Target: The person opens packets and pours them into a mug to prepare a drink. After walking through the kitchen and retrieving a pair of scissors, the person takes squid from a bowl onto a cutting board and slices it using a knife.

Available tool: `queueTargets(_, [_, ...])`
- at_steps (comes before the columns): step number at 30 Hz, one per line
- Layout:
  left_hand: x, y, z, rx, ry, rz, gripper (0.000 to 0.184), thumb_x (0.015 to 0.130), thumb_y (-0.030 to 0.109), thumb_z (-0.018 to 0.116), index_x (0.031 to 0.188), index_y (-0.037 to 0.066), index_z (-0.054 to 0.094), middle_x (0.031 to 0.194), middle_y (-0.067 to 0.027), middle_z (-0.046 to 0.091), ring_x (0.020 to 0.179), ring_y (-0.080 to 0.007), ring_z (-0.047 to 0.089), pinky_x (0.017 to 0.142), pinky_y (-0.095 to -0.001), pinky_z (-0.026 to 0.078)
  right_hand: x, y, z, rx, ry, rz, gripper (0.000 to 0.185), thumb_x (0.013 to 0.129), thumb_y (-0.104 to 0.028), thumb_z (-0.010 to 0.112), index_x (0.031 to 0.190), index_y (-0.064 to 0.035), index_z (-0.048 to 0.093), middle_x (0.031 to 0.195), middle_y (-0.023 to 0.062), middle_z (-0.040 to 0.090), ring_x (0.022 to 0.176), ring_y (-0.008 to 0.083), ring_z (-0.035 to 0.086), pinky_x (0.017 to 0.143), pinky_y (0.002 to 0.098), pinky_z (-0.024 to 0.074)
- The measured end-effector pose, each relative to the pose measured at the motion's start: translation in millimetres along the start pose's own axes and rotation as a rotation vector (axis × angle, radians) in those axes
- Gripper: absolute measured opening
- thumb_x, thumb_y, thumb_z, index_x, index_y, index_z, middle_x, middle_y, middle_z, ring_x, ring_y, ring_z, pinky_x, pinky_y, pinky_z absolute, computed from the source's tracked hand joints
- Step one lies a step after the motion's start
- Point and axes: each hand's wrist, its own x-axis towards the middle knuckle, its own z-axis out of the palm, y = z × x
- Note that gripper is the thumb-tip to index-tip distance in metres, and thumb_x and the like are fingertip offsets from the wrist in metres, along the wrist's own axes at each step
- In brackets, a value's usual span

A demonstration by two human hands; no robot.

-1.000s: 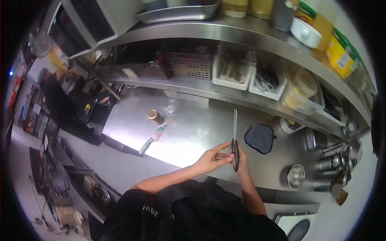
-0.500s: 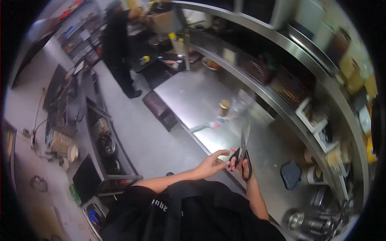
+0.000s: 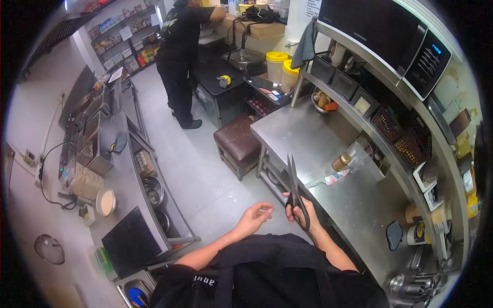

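Observation:
In my right hand [image 3: 302, 214] is a pair of black-handled scissors [image 3: 293, 186], with the blades pointing up and away from me, slightly parted near the tips. To its left, my left hand [image 3: 254, 219] hangs in the air over the floor. Its fingers are loosely bent and apart, holding nothing. Beyond the scissors, on the steel table [image 3: 287, 126], a jar with brownish contents [image 3: 341, 161] stands near a clear plastic container [image 3: 360, 158]. In front of the jar lies a printed packet [image 3: 337, 177], with a flat, pale greenish strip beside it.
A brown padded stool [image 3: 239, 139] stands beyond the steel table's left end. A person in black [image 3: 179, 66] works at the back. On the left counter are a black board [image 3: 132, 241] and a bowl [image 3: 106, 201]. A microwave [image 3: 372, 36] sits on the shelf above right.
My left hand has drawn back from the scissors, leaving a gap between the hands. The right hand still grips the scissors. My view has shifted, showing more of the microwave and back area.

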Motion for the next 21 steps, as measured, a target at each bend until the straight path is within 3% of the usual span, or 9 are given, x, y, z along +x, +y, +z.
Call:
queueTargets(2, [-10.8,-2.1,-19.6,-0.06,0.039,-0.011,0.029,0.095,0.017,0.054,0.121,0.002,0.051,0.114,-0.0098,0.062,0.096,-0.0181,0.063,0.078,-0.029,0.05,16.4,4.6,22.5,0.008,-0.079,-0.22,0.043,0.09,-0.018,0.063,0.126,0.0008,0.05,0.064,0.0019,0.053,0.05,0.009,0.051,0.044,0.0231,0.0419])
queueTargets(3, [-14.6,-3.4,-26.8,-0.079,0.074,-0.049,0.028,0.095,0.016,0.053,0.12,0.002,0.052,0.113,-0.0095,0.062,0.095,-0.018,0.063,0.078,-0.0289,0.05,23.3,4.6,29.9,0.001,-0.069,-0.22,0.043,0.09,-0.018,0.063,0.126,0.0008,0.05,0.064,0.0019,0.053,0.05,0.009,0.051,0.044,0.0231,0.0419])
queueTargets(6, [-19.2,-15.2,-45.9,-0.143,0.109,-0.098,0.027,0.095,0.015,0.053,0.119,0.003,0.053,0.112,-0.0089,0.062,0.095,-0.0173,0.063,0.078,-0.0283,0.05,45.8,0.9,44.7,-0.087,-0.052,0.122,0.038,0.088,-0.017,0.065,0.121,-0.0013,0.056,0.061,0.001,0.054,0.047,0.008,0.051,0.042,0.0215,0.0412])
queueTargets(11, [-7.3,-18.1,-86.9,-0.19,0.151,-0.109,0.027,0.094,0.021,0.057,0.116,0.005,0.055,0.107,-0.0052,0.062,0.091,-0.0136,0.061,0.075,-0.025,0.048,105.0,13.3,71.5,-0.148,-0.116,0.138,0.035,0.09,-0.019,0.063,0.119,-0.0004,0.057,0.06,-0.0011,0.054,0.045,0.0057,0.05,0.04,0.0203,0.0397])
queueTargets(13, [0.4,-19.1,-108.8,-0.205,0.185,-0.119,0.027,0.094,0.021,0.057,0.117,0.006,0.055,0.107,-0.0049,0.062,0.091,-0.0129,0.06,0.075,-0.025,0.047,134.6,21.1,79.5,-0.021,-0.232,0.091,0.037,0.093,-0.022,0.059,0.121,0.0019,0.055,0.059,-0.001,0.052,0.045,0.0062,0.049,0.042,0.0205,0.0394])
queueTargets(15, [12.3,-20.1,-133.9,-0.222,0.233,-0.103,0.028,0.094,0.021,0.058,0.117,0.006,0.055,0.106,-0.0048,0.062,0.091,-0.0127,0.06,0.075,-0.0254,0.047,169.4,32.7,87.4,0.054,-0.375,-0.02,0.066,0.093,-0.047,0.052,0.133,0.0047,0.041,0.071,0.0043,0.054,0.059,0.0107,0.053,0.055,0.0242,0.0444])
queueTargets(17, [24.7,-17.3,-161.6,-0.237,0.302,-0.092,0.028,0.093,0.021,0.058,0.117,0.006,0.055,0.106,-0.0047,0.062,0.091,-0.0125,0.06,0.075,-0.0257,0.047,208.4,42.8,97.9,0.199,-0.443,0.039,0.08,0.089,-0.058,0.048,0.136,0.0055,0.035,0.075,0.0063,0.054,0.063,0.0125,0.054,0.059,0.0254,0.0454])
queueTargets(18, [32.6,-11.6,-177.7,-0.217,0.336,-0.092,0.029,0.093,0.021,0.059,0.118,0.006,0.055,0.106,-0.0051,0.062,0.091,-0.0124,0.06,0.076,-0.0261,0.047,229.1,44.2,101.8,0.285,-0.494,0.113,0.085,0.088,-0.062,0.046,0.137,0.007,0.033,0.074,0.0075,0.054,0.061,0.0142,0.054,0.058,0.0268,0.0461])
queueTargets(21, [68.0,10.6,-231.7,-0.166,0.412,-0.084,0.03,0.093,0.021,0.059,0.117,0.004,0.055,0.103,-0.0055,0.062,0.089,-0.0129,0.06,0.075,-0.0269,0.047,298.4,42.0,113.0,0.525,-0.603,0.254,0.089,0.085,-0.069,0.039,0.129,0.0083,0.039,0.058,-0.0001,0.046,0.043,0.0096,0.044,0.041,0.0243,0.0419])
